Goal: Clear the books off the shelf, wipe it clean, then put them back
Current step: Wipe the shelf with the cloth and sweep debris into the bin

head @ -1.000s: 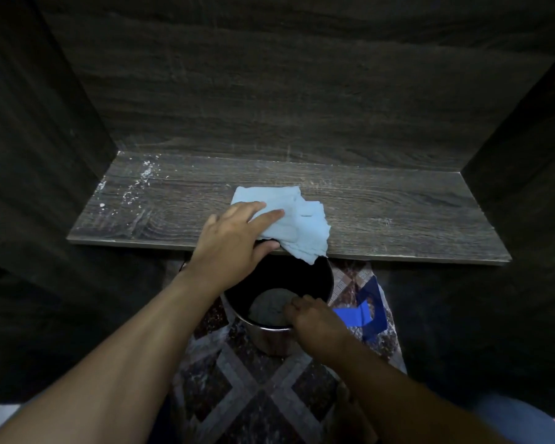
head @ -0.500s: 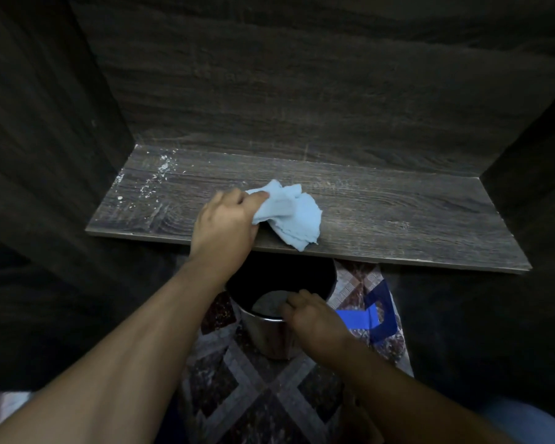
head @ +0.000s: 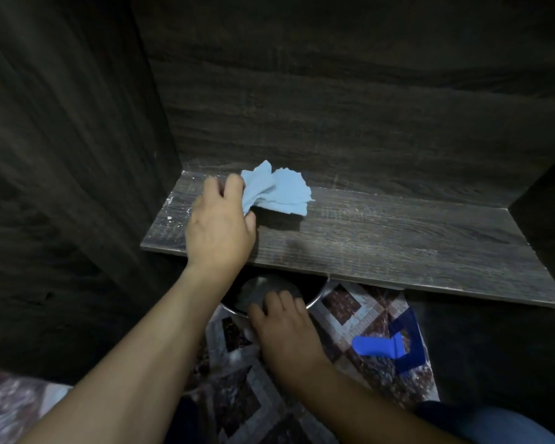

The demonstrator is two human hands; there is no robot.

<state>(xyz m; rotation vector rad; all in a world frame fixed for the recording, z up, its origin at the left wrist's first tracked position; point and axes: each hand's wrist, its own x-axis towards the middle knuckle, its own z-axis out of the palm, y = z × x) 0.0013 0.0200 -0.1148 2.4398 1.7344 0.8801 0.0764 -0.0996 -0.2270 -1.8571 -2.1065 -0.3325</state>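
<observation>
Swept toward the left rear corner of the shelf (head: 398, 238), the left hand (head: 220, 225) pinched a bunched blue cloth (head: 276, 192) that fanned out just past its fingertips; below, the right hand (head: 285, 331) gripped the rim of a pot (head: 257, 291).

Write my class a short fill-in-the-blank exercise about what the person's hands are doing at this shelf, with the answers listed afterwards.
1. The left hand grips a light ____ cloth.
2. The cloth rests on the shelf near its ____ end.
3. The right hand holds the metal pot by its ____.
4. No ____ stand on the shelf.
Answers: blue; left; rim; books.
</observation>
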